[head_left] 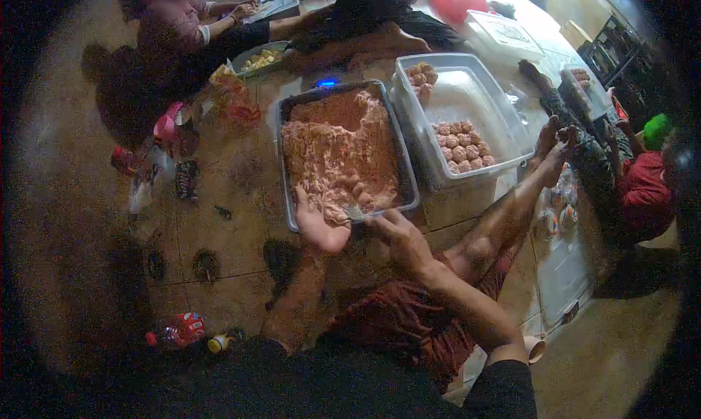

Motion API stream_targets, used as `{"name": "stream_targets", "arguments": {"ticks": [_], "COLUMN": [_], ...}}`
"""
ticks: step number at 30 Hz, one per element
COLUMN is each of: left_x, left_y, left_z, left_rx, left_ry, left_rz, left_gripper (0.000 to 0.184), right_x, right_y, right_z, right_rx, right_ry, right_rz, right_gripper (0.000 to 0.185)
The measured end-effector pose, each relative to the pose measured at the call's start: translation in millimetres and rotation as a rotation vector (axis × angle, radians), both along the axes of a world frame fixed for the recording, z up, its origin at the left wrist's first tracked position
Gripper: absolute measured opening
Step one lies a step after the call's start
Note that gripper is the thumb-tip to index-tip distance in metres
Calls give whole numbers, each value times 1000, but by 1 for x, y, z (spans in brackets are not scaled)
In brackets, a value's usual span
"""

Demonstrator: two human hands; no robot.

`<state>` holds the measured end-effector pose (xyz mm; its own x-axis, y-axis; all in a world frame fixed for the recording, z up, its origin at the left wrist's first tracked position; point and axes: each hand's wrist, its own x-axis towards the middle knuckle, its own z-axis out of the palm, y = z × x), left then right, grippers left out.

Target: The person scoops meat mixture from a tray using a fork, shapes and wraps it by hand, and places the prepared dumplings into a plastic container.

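Note:
A dark-rimmed tub [410,172] holds pink meat paste [321,145], scooped lower at the far end. My left hand [323,225] is palm up at the tub's near edge, its fingers smeared with paste and a lump of paste [336,213] lying in it. Just to its right, my right hand [401,240] has its fingers closed on a small pale, spoon-like tool [355,213], which touches the lump; its exact shape is blurred. Right of the tub, a clear plastic box [504,116] contains rows of meatballs [461,147] at the near end and more at the far left corner.
People sit at the back, near a bowl of yellowish pieces [261,60]; another in red [646,189] sits at right. A lidded clear box [504,36] stands at the back right. My outstretched leg [504,225] lies beside the meatball box. A red-labelled bottle [179,330] lies at lower left.

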<state>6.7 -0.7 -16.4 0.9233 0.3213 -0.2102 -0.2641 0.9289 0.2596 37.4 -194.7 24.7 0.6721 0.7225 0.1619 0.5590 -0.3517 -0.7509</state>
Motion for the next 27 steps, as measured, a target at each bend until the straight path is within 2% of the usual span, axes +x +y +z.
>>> {"name": "stream_targets", "arguments": {"ticks": [1, 2, 4, 6, 10, 12, 13, 15, 19, 20, 22, 24, 25, 27], "left_x": [-3, -11, -19, -10, -11, -19, -20, -15, -13, -14, -16, -16, -16, -16], "left_y": [7, 19, 17, 0, 8, 7, 8, 11, -2, -7, -9, -4, -4, -6], "left_z": [-6, -18, -19, 9, 6, 34, 30, 24, 29, 37, 39, 39, 36, 27], "left_rx": [0, -103, -218, -11, -48, -128, -133, -380, -345, -450, -560, -44, -40, -265], "left_ry": [0, -182, -353, -232, -125, 59, 66, -346, -258, -422, -575, -280, -286, -177], "left_rz": [4, -151, -312, -263, -207, -142, -140, -384, -237, -256, -272, -214, -209, -262], "left_gripper": [84, 85, 85, 87, 90, 95, 95, 88, 91, 90, 89, 89, 89, 87], "right_x": [3, 7, 8, 11, 20, 23, 23, 28, 26, 26, 23, 21, 21, 18], "right_y": [-3, -5, -8, -7, -10, -13, -13, -9, -7, -10, -13, -10, -8, -6], "right_z": [3, 19, 24, 21, 36, 43, 38, 25, 23, 32, 34, 32, 33, 34], "right_rx": [0, 17, 25, -63, -76, 157, 153, 253, 398, 371, 339, 331, 335, 316], "right_ry": [0, -54, -96, -139, -158, -70, -62, -43, 94, 15, -53, -43, -48, -34], "right_rz": [4, -2, -16, -10, -30, 33, 34, -21, -118, -71, -31, -63, -56, -122], "right_gripper": [34, 36, 38, 37, 37, 32, 32, 26, 22, 20, 19, 23, 23, 26]}}
